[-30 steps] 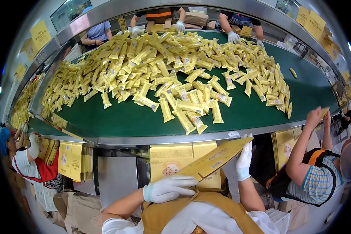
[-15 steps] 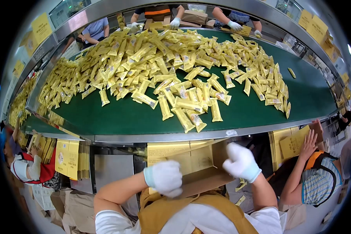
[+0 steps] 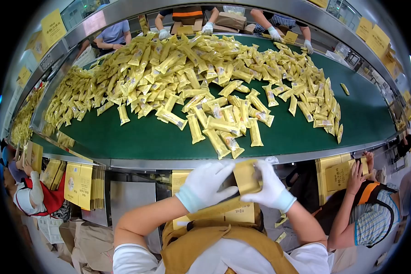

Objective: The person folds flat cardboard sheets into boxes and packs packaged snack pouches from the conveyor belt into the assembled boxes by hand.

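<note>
Both my hands wear white gloves and are raised at the near edge of the green belt. My right hand (image 3: 269,186) is wrapped round the right side of a small yellow carton (image 3: 247,177), whose end panel faces up. My left hand (image 3: 207,184) is at the carton's left, fingers spread and thumb pointing toward it; a narrow gap shows between them. Below my hands lie flat yellow cartons (image 3: 242,213), partly hidden by my arms and the brown apron. Beyond the carton, yellow wrapped packets (image 3: 217,142) lie on the green belt (image 3: 169,145).
A metal rail (image 3: 137,163) runs along the belt's near side. Stacked cartons (image 3: 84,185) stand at the left, beside a grey metal panel (image 3: 133,201). A co-worker (image 3: 374,210) handles a carton at the right; another (image 3: 34,196) is at the left. Several people work across the belt.
The flat carton was opened into a box, then turned so its end faces up. My hands have moved closer together, and my left hand has gone from closed to spread.
</note>
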Demonstrator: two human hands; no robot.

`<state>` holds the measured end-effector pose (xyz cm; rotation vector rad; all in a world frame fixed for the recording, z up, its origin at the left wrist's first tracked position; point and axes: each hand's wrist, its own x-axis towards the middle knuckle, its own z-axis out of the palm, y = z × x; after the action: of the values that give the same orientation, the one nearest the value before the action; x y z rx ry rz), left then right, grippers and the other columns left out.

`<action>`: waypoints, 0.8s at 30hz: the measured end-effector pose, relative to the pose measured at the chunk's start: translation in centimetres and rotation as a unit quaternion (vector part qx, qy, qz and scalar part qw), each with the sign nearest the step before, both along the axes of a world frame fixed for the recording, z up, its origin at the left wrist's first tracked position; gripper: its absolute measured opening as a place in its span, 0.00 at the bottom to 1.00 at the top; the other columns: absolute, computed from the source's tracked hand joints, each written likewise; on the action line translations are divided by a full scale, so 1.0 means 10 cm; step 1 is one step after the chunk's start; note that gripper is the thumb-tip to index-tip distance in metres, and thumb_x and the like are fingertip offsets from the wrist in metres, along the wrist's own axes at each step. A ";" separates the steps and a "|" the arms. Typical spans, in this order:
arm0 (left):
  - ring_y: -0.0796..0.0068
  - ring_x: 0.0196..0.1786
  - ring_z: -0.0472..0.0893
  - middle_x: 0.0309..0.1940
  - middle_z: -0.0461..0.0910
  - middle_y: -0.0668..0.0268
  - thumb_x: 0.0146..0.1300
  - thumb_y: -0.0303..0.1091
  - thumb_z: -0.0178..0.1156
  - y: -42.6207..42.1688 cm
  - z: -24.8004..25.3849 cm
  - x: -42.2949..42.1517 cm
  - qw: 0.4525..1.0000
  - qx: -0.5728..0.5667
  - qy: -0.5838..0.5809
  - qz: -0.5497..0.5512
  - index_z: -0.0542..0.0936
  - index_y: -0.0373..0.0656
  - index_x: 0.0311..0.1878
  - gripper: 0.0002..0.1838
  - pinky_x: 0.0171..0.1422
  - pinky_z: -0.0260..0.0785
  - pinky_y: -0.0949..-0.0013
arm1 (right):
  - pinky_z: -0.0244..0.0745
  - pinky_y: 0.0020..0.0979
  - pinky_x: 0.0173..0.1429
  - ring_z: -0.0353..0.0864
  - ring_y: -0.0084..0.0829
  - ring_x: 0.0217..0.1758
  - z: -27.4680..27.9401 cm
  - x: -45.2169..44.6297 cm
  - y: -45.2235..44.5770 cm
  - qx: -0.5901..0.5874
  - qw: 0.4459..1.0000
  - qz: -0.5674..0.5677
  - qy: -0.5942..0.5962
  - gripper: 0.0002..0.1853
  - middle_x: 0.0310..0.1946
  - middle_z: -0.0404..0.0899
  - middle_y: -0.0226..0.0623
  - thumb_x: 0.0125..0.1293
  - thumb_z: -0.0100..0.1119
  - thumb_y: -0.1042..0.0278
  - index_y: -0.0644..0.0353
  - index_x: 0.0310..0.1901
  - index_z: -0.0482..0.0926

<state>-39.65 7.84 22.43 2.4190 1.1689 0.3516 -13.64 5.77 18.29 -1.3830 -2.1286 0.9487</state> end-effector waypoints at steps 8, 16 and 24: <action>0.33 0.78 0.53 0.76 0.56 0.39 0.46 0.73 0.65 -0.26 -0.38 0.15 0.987 0.050 0.136 -0.069 0.64 0.59 0.78 0.56 0.72 0.44 0.23 | 0.55 0.42 0.80 0.59 0.47 0.77 -0.46 -0.25 -0.12 -0.016 0.988 -0.089 0.126 0.57 0.72 0.59 0.54 0.57 0.77 0.60 0.67 0.79 0.46; 0.38 0.77 0.59 0.77 0.54 0.38 0.45 0.53 0.74 -0.02 -0.15 -0.34 0.983 0.005 -0.179 0.040 0.53 0.38 0.80 0.63 0.79 0.53 0.53 | 0.64 0.41 0.76 0.68 0.40 0.74 -1.40 0.41 0.05 -0.174 0.839 -0.245 0.453 0.28 0.72 0.68 0.44 0.81 0.44 0.50 0.63 0.71 0.67; 0.55 0.72 0.72 0.72 0.69 0.53 0.76 0.53 0.45 -0.51 -1.58 -0.32 0.506 -0.557 -0.644 0.138 0.59 0.39 0.78 0.36 0.77 0.63 0.55 | 0.65 0.40 0.75 0.68 0.49 0.75 -0.54 0.02 -0.33 0.015 0.963 -0.212 0.163 0.42 0.74 0.60 0.64 0.68 0.43 0.79 0.66 0.80 0.34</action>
<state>-42.83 2.78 6.59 0.3829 0.5605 0.8867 -13.47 2.42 12.94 -1.4694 -1.5187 0.8912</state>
